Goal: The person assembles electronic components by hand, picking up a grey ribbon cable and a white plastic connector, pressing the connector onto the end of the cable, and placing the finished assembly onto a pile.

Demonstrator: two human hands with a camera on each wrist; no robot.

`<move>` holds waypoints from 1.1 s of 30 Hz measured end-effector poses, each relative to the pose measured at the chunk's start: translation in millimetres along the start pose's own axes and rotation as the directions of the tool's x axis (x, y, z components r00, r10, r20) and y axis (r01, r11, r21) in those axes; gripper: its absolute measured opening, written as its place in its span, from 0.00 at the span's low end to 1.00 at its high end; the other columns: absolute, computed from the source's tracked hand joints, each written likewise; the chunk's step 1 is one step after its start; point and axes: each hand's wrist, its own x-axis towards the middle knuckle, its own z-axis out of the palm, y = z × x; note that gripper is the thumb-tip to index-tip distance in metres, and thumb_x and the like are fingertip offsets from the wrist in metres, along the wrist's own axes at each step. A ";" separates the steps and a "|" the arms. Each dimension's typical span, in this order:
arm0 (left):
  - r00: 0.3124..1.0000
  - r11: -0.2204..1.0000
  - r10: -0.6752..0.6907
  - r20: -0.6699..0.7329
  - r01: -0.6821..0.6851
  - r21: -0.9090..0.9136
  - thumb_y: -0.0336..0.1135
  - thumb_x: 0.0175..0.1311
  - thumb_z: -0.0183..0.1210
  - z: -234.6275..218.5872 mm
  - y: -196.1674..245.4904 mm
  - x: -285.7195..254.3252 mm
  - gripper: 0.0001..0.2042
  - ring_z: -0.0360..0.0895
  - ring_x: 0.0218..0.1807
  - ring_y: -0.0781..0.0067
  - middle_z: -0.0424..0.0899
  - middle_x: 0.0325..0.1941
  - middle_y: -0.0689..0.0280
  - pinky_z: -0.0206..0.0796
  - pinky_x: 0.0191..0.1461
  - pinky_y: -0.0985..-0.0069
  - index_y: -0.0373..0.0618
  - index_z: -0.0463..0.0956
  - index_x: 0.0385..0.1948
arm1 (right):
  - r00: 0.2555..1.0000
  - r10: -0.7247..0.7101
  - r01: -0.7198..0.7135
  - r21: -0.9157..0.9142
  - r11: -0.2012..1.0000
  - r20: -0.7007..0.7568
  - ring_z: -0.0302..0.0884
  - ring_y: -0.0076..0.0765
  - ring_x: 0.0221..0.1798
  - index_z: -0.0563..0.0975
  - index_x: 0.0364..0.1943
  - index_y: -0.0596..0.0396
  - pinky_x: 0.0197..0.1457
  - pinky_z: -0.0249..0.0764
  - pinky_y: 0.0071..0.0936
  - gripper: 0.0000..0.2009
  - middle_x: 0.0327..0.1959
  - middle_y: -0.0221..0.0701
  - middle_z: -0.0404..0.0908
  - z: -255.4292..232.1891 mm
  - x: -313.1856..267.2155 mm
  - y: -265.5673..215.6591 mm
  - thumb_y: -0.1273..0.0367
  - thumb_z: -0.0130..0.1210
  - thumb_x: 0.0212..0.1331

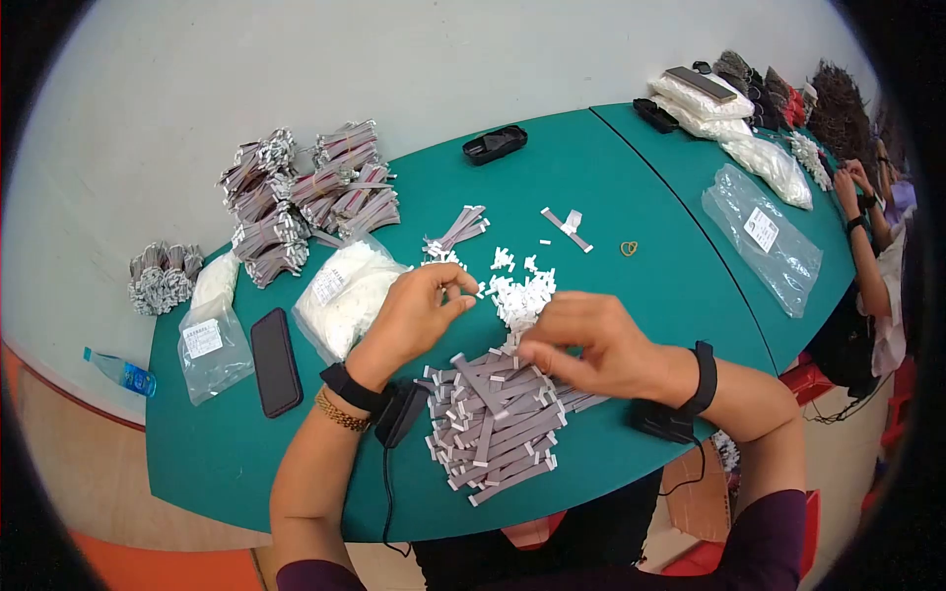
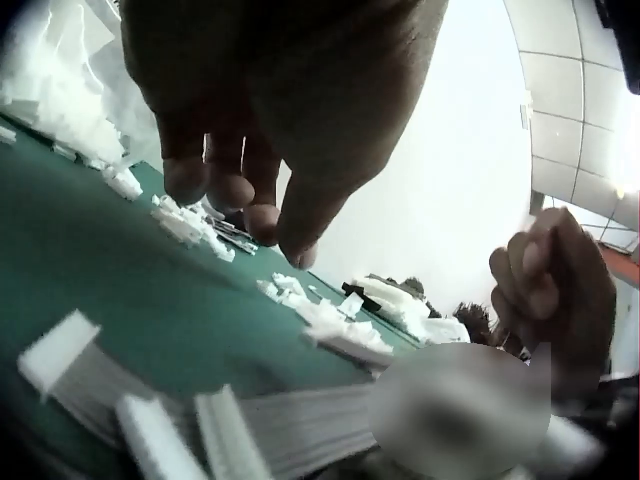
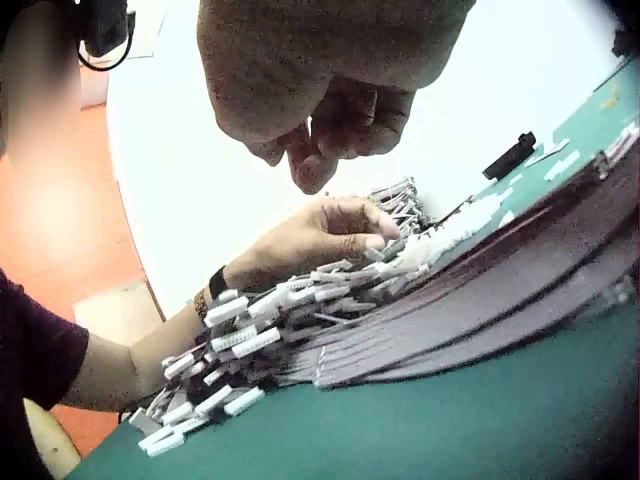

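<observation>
Bent and apart from the thumb, the fingers of my left hand [image 1: 419, 305] hover by the left side of a pile of small white connectors [image 1: 522, 297]. The left wrist view shows nothing held in this hand [image 2: 270, 110]. My right hand [image 1: 601, 345] is above the upper right of a heap of grey flat cables with white ends [image 1: 493, 428]. Its fingers are loosely bent, and I see nothing between them and the thumb in the right wrist view [image 3: 330, 90]. Under that hand, flat cables [image 3: 480, 290] fan out over the green table.
Bundled cables [image 1: 266, 207] stand at the back left. Nearer are a bag of white parts [image 1: 345, 295], a phone [image 1: 276, 362] and a bottle [image 1: 120, 372]. Farther back lie loose cables [image 1: 458, 231], a black case [image 1: 495, 145] and rubber bands [image 1: 629, 249]. Another person's arm [image 1: 867, 266] is at far right.
</observation>
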 end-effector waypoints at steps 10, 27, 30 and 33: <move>0.979 0.975 0.191 -0.063 -0.182 0.126 0.24 0.48 0.62 14.8 -18.6 1.1 0.11 0.63 0.23 0.74 0.73 0.26 0.67 0.59 0.30 0.77 0.43 0.78 0.36 | 0.883 0.386 -0.360 -0.143 0.922 0.268 0.71 0.33 0.19 0.78 0.27 0.58 0.24 0.65 0.29 0.05 0.18 0.34 0.76 -21.7 12.7 10.1 0.71 0.54 0.54; 0.993 0.993 0.086 -0.081 -0.080 0.082 0.25 0.50 0.61 14.5 -20.6 2.9 0.05 0.62 0.21 0.81 0.75 0.23 0.67 0.57 0.25 0.80 0.39 0.78 0.30 | 0.762 0.283 -0.100 -0.326 0.940 0.582 0.76 0.43 0.30 0.76 0.25 0.54 0.32 0.67 0.37 0.02 0.23 0.34 0.76 -44.2 -3.4 20.7 0.72 0.56 0.45; 0.999 1.000 0.013 -0.051 -0.014 -0.008 0.25 0.52 0.61 11.1 -18.3 4.2 0.05 0.65 0.23 0.83 0.77 0.24 0.68 0.59 0.28 0.82 0.38 0.78 0.30 | 0.756 0.300 -0.143 -0.301 0.943 0.581 0.75 0.44 0.31 0.75 0.25 0.55 0.32 0.67 0.37 0.03 0.23 0.35 0.75 -49.8 -2.4 15.6 0.72 0.56 0.45; 1.000 0.973 -0.029 0.002 0.029 -0.230 0.26 0.54 0.60 6.7 -15.4 4.9 0.04 0.69 0.26 0.83 0.78 0.25 0.69 0.63 0.31 0.84 0.37 0.77 0.31 | 0.748 0.305 -0.150 -0.297 0.943 0.590 0.74 0.44 0.32 0.75 0.25 0.55 0.33 0.67 0.37 0.03 0.24 0.36 0.74 -48.9 -3.7 12.7 0.73 0.55 0.46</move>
